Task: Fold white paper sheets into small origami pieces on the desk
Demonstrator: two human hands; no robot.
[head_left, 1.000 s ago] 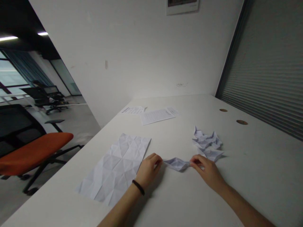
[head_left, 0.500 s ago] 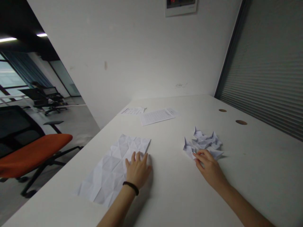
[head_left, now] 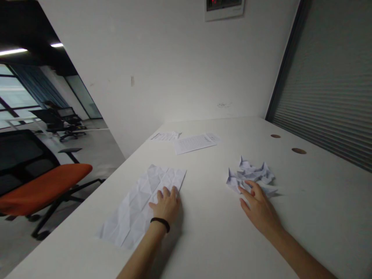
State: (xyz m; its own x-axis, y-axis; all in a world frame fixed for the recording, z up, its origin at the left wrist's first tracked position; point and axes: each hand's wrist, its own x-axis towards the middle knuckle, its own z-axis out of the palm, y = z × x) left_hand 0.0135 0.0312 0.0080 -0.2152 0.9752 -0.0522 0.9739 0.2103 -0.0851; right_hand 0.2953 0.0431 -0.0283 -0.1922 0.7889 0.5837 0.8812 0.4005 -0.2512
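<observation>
A white sheet of paper (head_left: 130,207), covered in a grid of creases, lies spread on the left of the white table. My left hand (head_left: 166,205), with a dark band at the wrist, rests on its right part, fingers spread. To the right sits a crumpled, folded piece of paper (head_left: 252,174) with several points sticking up. At its near edge is my right hand (head_left: 258,205), thumb and fingers apart with nothing between them. The fingertips are at the folded paper; whether they touch it I cannot tell.
Printed sheets (head_left: 196,143) lie farther back on the white table (head_left: 209,232). Two round holes (head_left: 299,151) are cut near its right side, beside a blind-covered window (head_left: 328,85). An orange chair (head_left: 58,182) stands left. A person (head_left: 50,104) sits in the far background.
My right hand has opened from a pinch on the folded paper's near edge. My left hand has slid slightly left and stays on the creased sheet. The view has shifted a little.
</observation>
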